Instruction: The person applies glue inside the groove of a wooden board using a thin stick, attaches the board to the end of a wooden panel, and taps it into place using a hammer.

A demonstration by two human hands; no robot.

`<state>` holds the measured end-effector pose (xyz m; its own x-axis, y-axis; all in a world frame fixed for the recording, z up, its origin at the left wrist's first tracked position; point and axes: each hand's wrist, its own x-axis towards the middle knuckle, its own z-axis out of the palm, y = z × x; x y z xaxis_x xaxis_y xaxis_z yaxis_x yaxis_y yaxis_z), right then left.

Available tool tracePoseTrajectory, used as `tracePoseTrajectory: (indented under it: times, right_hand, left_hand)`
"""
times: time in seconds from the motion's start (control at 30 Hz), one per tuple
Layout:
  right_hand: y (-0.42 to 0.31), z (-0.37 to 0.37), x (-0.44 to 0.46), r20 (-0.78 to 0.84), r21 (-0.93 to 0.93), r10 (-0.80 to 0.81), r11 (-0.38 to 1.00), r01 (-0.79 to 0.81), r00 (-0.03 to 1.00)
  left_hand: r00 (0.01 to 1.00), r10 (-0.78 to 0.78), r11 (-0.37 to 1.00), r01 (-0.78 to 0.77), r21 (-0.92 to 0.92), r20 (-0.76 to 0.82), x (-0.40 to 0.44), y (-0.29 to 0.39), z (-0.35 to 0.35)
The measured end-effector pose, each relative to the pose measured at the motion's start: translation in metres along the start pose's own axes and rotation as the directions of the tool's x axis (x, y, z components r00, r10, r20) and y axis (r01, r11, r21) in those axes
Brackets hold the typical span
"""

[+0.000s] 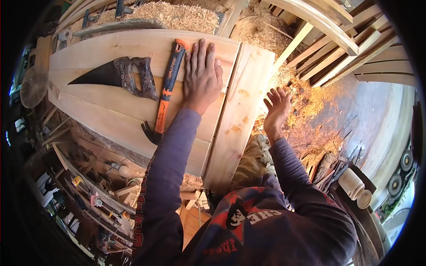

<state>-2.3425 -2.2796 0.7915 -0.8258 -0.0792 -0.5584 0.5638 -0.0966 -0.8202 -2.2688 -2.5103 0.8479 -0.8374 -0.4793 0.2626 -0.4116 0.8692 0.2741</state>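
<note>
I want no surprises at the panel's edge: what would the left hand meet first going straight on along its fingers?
Past the edge of the wooden panel, the left hand would probably meet the heap of wood shavings, though its height is unclear.

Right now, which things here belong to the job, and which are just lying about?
Likely part of the job:
- wooden boards under the left hand
- hammer and handsaw lying on them

Probably just lying about:
- wood shavings
- white container
</note>
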Motion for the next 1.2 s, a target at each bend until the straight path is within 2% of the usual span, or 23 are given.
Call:
tracePoseTrajectory:
  times: [0.03, 0.1, 0.13, 0.2, 0.23, 0.27, 0.3, 0.33, 0.37, 0.43, 0.47, 0.53, 0.6, 0.67, 0.8, 0.83, 0.9, 1.0, 1.07, 1.1, 1.13, 1.2]
  right_hand:
    - [-0.004, 0.034, -0.018, 0.036, 0.041, -0.026, 0.999, 0.024, 0.999]
    - [-0.015, 0.051, -0.033, 0.255, 0.167, -0.09, 0.985, 0.048, 0.963]
    - [-0.017, 0.047, -0.031, 0.259, 0.165, -0.1, 0.985, 0.059, 0.961]
    - [-0.018, 0.031, -0.031, 0.276, 0.064, 0.11, 0.989, -0.132, 0.955]
    - [-0.017, 0.017, -0.021, 0.083, 0.02, 0.118, 0.993, -0.12, 0.99]
    - [-0.015, -0.007, -0.003, 0.049, 0.053, 0.036, 0.998, -0.039, 0.998]
    - [-0.018, -0.031, 0.009, 0.012, 0.009, -0.04, 0.999, 0.04, 0.999]
    - [-0.033, -0.034, 0.011, -0.101, -0.052, -0.067, 0.997, 0.062, 0.993]
    - [-0.027, -0.024, 0.006, -0.099, -0.058, -0.064, 0.997, 0.058, 0.993]
    - [-0.013, 0.038, -0.022, 0.063, 0.007, 0.019, 1.0, -0.019, 0.998]
    - [-0.009, 0.054, -0.032, 0.141, 0.037, 0.058, 0.997, -0.064, 0.988]
    - [-0.012, 0.054, -0.043, 0.358, 0.216, 0.091, 0.96, -0.178, 0.929]
    - [0.004, 0.041, -0.023, 0.443, 0.21, 0.174, 0.934, -0.29, 0.88]
    - [0.006, 0.046, -0.021, 0.413, 0.224, 0.115, 0.949, -0.223, 0.904]
    - [0.001, 0.038, -0.038, 0.422, 0.178, 0.113, 0.962, -0.205, 0.9]
    - [0.005, 0.033, -0.043, 0.403, 0.092, 0.05, 0.991, -0.095, 0.914]
    - [0.002, 0.011, -0.051, 0.462, -0.09, 0.055, 0.996, -0.015, 0.885]
    - [0.006, -0.04, -0.047, 0.367, -0.216, 0.117, 0.976, -0.037, 0.923]
    - [0.006, -0.082, -0.035, 0.295, -0.251, 0.191, 0.961, -0.117, 0.936]
    - [0.006, -0.102, -0.028, 0.253, -0.268, 0.205, 0.954, -0.136, 0.945]
    - [0.005, -0.119, -0.022, 0.209, -0.278, 0.213, 0.949, -0.15, 0.954]
    - [-0.002, -0.142, -0.013, 0.152, -0.327, 0.196, 0.935, -0.137, 0.969]
  left_hand:
    - [1.0, 0.004, 1.0, -0.004, -0.004, -0.016, 0.0, 0.0, 0.001]
    - [1.0, 0.007, 1.0, -0.007, -0.002, -0.022, -0.001, 0.0, 0.002]
    - [0.999, 0.006, 1.0, -0.006, -0.007, -0.033, 0.002, -0.003, 0.004]
    - [0.998, 0.034, 0.999, -0.035, -0.012, -0.062, -0.003, -0.004, 0.006]
    - [0.997, 0.031, 0.999, -0.032, -0.025, -0.068, -0.003, -0.004, 0.006]
    - [0.997, 0.017, 1.0, -0.019, -0.023, -0.07, -0.004, -0.003, 0.004]
    - [0.998, 0.014, 0.999, -0.016, -0.038, -0.068, -0.003, -0.002, 0.002]
    - [0.998, 0.014, 0.998, -0.018, -0.052, -0.067, -0.003, -0.003, 0.003]
    - [0.998, 0.01, 0.999, -0.013, -0.051, -0.069, -0.003, -0.003, 0.003]
    - [0.997, 0.006, 0.999, -0.01, -0.052, -0.08, -0.002, -0.003, 0.003]
    - [0.997, 0.006, 0.999, -0.01, -0.052, -0.082, -0.002, -0.001, 0.002]
    - [0.997, 0.011, 1.0, -0.013, -0.028, -0.079, 0.003, -0.006, 0.004]
    - [0.997, 0.023, 0.999, -0.025, -0.032, -0.076, -0.002, -0.001, 0.003]
    - [0.994, 0.054, 0.998, -0.055, -0.013, -0.093, 0.0, -0.004, 0.008]
    - [0.997, 0.046, 0.999, -0.046, -0.01, -0.068, -0.006, -0.003, 0.005]
    - [0.998, 0.042, 0.999, -0.043, -0.032, -0.039, -0.009, -0.003, 0.005]
    - [0.999, 0.048, 0.996, -0.047, -0.07, 0.009, -0.022, 0.0, 0.001]
    - [0.997, 0.057, 0.982, -0.047, -0.183, 0.05, -0.077, 0.02, -0.026]
    - [0.991, -0.096, 0.84, 0.132, -0.527, 0.095, -0.132, 0.035, -0.047]
    - [0.936, -0.291, 0.579, 0.336, -0.743, 0.197, -0.162, 0.048, -0.071]
    - [0.843, -0.421, 0.224, 0.455, -0.862, 0.336, -0.193, 0.059, -0.098]
    - [0.752, -0.645, 0.378, 0.467, -0.8, 0.134, -0.273, 0.063, -0.117]
